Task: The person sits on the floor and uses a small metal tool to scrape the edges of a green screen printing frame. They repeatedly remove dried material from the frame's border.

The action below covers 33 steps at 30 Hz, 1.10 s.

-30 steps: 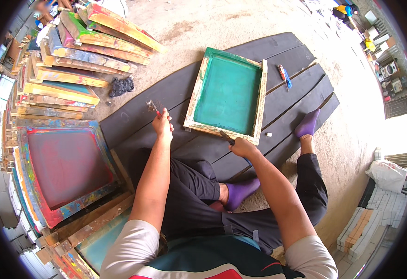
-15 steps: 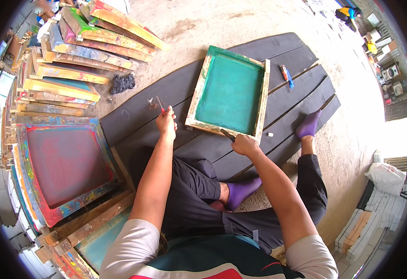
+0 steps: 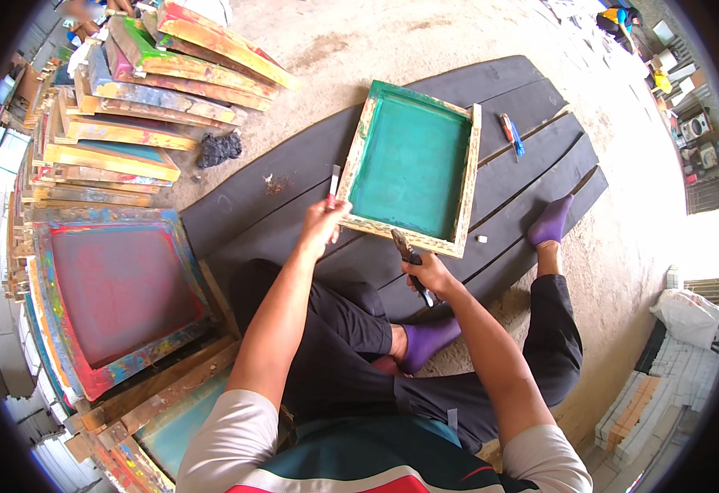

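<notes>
A wooden screen-printing frame with green mesh (image 3: 415, 164) lies tilted on the dark mat (image 3: 240, 197). My left hand (image 3: 322, 223), by the frame's near left corner, is closed round a red-handled tool with a narrow flat metal blade (image 3: 335, 179) pointing away from me. Below the frame's near edge, my right hand (image 3: 427, 275) grips a dark pliers-like tool (image 3: 402, 245); its tip is close to the wood. Whether it touches cannot be made out. Left of the frame, small brown debris (image 3: 275, 184) lies on the mat.
A red-and-blue hand tool (image 3: 510, 134) and a small white block (image 3: 481, 239) lie right of the frame. Stacked screen frames (image 3: 154, 99) and a grey-red screen (image 3: 125, 287) stand at left, near a black crumpled lump (image 3: 219, 149). A person (image 3: 618, 23) bends far right.
My left hand has moved right, from near the debris to the frame's corner, its blade now upright. My right hand has drawn slightly down, turning the dark tool so more of it shows.
</notes>
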Each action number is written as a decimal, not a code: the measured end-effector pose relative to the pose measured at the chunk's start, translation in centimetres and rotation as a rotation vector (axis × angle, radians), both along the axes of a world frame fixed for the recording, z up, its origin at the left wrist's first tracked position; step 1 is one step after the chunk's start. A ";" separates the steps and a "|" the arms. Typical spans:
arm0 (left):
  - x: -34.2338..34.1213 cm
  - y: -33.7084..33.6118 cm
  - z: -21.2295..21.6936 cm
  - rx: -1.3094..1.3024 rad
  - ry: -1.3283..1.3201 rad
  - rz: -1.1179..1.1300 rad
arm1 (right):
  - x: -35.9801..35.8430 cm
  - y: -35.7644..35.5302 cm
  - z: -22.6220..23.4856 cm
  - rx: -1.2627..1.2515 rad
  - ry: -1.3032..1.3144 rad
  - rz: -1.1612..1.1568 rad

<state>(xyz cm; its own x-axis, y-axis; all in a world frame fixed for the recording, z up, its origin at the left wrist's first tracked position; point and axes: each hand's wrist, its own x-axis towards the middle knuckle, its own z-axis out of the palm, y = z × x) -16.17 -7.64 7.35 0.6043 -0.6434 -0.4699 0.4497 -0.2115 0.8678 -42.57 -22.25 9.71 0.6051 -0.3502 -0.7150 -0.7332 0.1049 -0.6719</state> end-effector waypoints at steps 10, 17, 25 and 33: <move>-4.9 -0.6 0.9 -0.100 0.009 -0.158 | 3.1 1.6 2.9 0.114 -0.066 0.055; -4.2 -0.2 -0.7 -0.049 0.007 -0.118 | 4.1 2.2 3.4 0.171 -0.073 0.091; 5.8 0.4 -3.8 0.087 -0.025 0.498 | 3.7 2.2 2.1 0.216 -0.052 0.090; 11.9 3.7 -5.8 0.237 -0.018 0.816 | 1.3 1.5 0.2 0.130 0.062 0.044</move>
<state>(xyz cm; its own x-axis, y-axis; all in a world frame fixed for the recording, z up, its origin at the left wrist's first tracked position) -4.23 -3.90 1.56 0.8449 0.1118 -0.5232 0.5268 -0.0039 0.8500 -41.24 -20.71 9.92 0.5709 -0.2267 -0.7891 -0.7787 0.1549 -0.6080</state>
